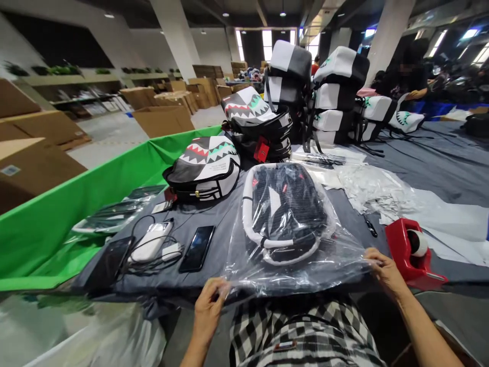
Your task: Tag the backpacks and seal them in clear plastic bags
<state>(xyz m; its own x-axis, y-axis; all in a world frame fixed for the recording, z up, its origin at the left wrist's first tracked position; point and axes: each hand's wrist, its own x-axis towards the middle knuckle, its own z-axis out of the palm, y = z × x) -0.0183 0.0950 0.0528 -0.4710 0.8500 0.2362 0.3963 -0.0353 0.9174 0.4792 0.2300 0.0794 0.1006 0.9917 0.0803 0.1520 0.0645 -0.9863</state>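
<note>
A black and white backpack (284,204) lies on the table inside a clear plastic bag (305,278). The open end of the bag faces me and is stretched wide. My left hand (210,302) pinches its left corner at the table's front edge. At the right corner, my right hand (384,270) grips the film between thumb and fingers. Both hands are apart from the backpack itself. A red tape dispenser (408,252) with a roll of tape stands just right of my right hand.
Shark-mouth backpacks (206,165) sit behind to the left, with taller stacks (332,97) at the back. A phone (197,248) and a white power bank (151,240) with cables lie left. Loose plastic bags (376,186) spread right. A person (410,76) stands beyond.
</note>
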